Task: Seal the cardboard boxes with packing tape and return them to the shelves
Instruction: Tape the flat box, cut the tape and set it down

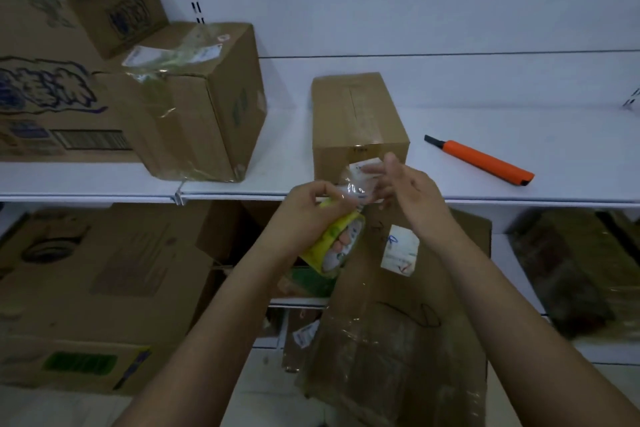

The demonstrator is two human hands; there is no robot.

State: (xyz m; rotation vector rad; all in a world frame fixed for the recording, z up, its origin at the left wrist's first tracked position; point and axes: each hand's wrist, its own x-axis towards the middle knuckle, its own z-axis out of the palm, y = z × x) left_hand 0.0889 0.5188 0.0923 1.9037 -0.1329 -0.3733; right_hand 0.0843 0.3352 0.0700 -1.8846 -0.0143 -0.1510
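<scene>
While the left hand (304, 208) grips the tape roll (334, 243), the right hand (398, 184) pinches its free end, leaving the small box (356, 114) at frame centre apparently still unsealed.

Two bare arms come up from the bottom of the picture. No sleeves show on them, right down to the edge. The left hand (304, 208) and the right hand (405, 191) wear no gloves. No rings or watch can be seen.

Single head view, close, facing forward-down at white shelf (485, 163), hands (311, 208) mid-frame.
</scene>
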